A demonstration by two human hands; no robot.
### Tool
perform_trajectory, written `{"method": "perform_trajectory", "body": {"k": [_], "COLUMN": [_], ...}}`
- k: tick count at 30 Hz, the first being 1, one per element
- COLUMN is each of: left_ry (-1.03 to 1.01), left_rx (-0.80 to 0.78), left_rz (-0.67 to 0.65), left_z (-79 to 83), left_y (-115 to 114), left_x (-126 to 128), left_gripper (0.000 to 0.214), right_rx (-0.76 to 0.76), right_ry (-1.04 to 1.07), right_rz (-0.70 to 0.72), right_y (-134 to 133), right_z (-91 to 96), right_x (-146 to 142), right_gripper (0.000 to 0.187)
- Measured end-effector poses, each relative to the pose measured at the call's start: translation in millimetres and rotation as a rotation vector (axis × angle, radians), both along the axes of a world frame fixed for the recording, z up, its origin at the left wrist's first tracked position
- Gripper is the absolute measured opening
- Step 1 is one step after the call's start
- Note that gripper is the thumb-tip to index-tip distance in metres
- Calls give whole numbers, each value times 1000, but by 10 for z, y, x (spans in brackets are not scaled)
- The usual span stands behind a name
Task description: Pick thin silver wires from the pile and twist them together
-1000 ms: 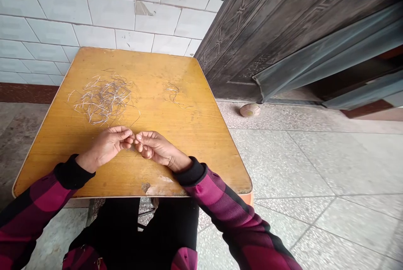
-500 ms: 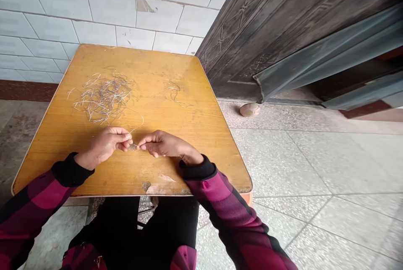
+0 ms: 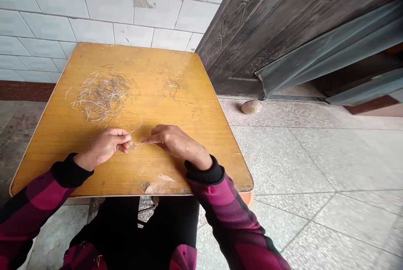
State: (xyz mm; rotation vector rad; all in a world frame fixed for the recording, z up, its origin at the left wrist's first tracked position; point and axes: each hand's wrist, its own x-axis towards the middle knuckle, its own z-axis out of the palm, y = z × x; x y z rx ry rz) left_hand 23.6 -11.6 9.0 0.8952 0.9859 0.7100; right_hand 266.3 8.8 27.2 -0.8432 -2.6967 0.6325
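My left hand [image 3: 107,146] rests on the wooden table [image 3: 195,131] near its front edge, fingers pinched on a thin silvery wire [image 3: 136,128] that curves away toward the back. My right hand [image 3: 174,140] lies just to the right, its fingertips pinched on the same wire's short end. A small gap separates the two hands. Behind my left hand a loose pile of similar wire strands [image 3: 100,97] is spread over the table's left half. A smaller bunch of wires [image 3: 173,89] lies at the back right.
A white tiled wall [image 3: 94,5] rises behind the table. A dark carved door [image 3: 283,22] stands to the right. A small round object [image 3: 251,106] lies on the speckled floor by the door. My lap in dark clothing [image 3: 141,232] is under the front edge.
My hands were touching, knuckles together; now they have drawn a little apart, with my right hand turned palm down and a short length of wire stretched between them.
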Motion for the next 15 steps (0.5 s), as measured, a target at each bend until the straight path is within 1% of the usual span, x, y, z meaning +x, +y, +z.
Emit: {"method": "perform_trajectory", "body": {"k": [2,4,8,12,15], "left_ry": [8,17,58,145,167], "left_rx": [7,14,42,83,81], "left_rz": [4,9,24,42,45], "left_z": [-5,-8,-6,-7,-11], "left_y": [0,0,-17,-53,-69], "left_x": [5,7,12,40,67], "left_gripper": [26,27,28,29,30], "right_rx": [26,21,8,42,93], "right_ry": [6,33,31,5,90], "right_rz": [13,23,-8,-123,-289], "right_y": [15,29,41,36,11], "right_z": [0,2,32,84,109], "right_x": [19,40,113,261,361], "right_gripper": [33,31,28,24,20]}}
